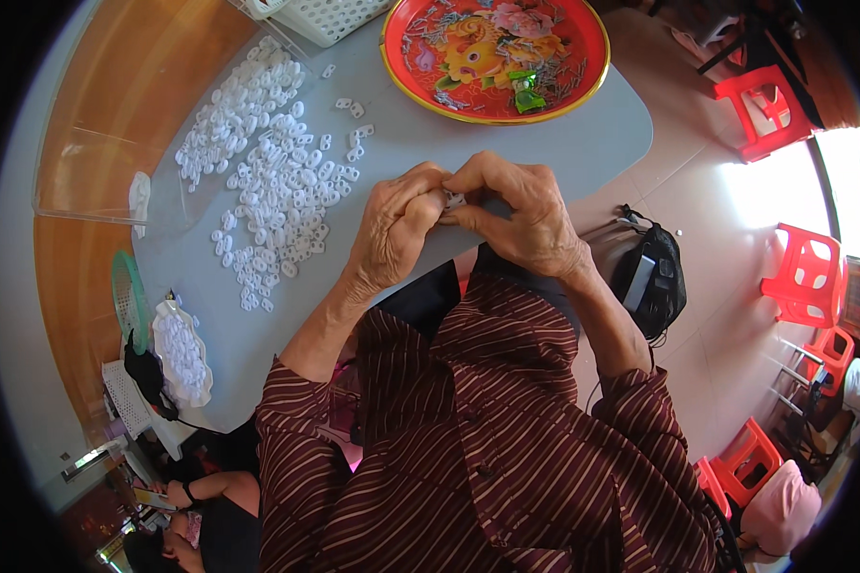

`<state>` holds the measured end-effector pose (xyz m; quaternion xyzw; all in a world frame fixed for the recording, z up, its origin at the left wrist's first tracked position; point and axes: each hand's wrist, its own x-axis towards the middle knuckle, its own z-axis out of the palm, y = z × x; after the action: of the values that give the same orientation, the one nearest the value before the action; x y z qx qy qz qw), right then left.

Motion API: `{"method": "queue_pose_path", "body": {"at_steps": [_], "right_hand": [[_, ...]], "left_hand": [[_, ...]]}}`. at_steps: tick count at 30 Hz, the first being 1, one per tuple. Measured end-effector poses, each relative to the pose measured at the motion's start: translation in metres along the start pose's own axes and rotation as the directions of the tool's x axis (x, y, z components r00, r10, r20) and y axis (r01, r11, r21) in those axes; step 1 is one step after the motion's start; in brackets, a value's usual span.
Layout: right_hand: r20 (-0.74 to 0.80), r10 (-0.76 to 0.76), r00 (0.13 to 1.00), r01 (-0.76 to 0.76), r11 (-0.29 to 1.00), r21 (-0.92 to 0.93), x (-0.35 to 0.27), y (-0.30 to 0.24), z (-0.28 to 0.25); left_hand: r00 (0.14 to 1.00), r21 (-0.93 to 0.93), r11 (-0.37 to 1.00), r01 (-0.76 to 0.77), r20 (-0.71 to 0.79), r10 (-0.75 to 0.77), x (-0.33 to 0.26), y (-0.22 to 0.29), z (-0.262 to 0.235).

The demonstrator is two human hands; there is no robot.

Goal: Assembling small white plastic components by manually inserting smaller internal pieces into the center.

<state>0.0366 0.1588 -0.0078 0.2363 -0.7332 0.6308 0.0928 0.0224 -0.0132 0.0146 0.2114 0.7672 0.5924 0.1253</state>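
Note:
Both of my hands meet over the near edge of the grey table [583,158]. Between their fingertips is a small white plastic piece with dark holes [455,201], mostly covered by the fingers. My left hand [398,225] is closed, its curled fingers pinching the piece from the left. From the other side, thumb and forefinger of my right hand [530,212] close on it too. Many similar white two-holed pieces [282,186] lie loose in a heap left of my hands. Beyond them a red round tray with a gold rim [389,69] holds scattered thin grey metal bits and a green shiny packet [526,91].
A white basket [334,21] stands at the far edge. At the left, a white dish [204,368] holds more white pieces. Red plastic stools [803,272] and a black mesh bag [652,277] are on the right. Another person [220,506] sits at lower left.

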Motion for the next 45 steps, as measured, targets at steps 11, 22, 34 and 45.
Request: {"method": "queue_pose_path", "body": {"at_steps": [11,22,34,45], "right_hand": [[0.003,0.052,0.999,-0.052,0.999,0.001,0.005,-0.003,-0.004],[-0.117,0.175,0.978,-0.158,0.978,0.14,0.06,-0.03,-0.01],[0.057,-0.167,0.984,0.176,0.917,-0.358,0.205,0.001,0.026],[0.671,0.027,0.741,0.422,0.759,-0.497,0.185,0.019,0.117]], "left_hand": [[1.0,-0.072,0.997,-0.011,-0.023,0.009,-0.001,-0.014,0.001],[0.991,-0.367,0.923,-0.114,-0.11,0.079,0.0,-0.021,0.003],[0.999,-0.389,0.921,0.033,-0.019,-0.044,-0.002,-0.023,-0.004],[1.0,-0.403,0.915,0.0,0.0,-0.001,0.004,-0.013,0.002]]}}
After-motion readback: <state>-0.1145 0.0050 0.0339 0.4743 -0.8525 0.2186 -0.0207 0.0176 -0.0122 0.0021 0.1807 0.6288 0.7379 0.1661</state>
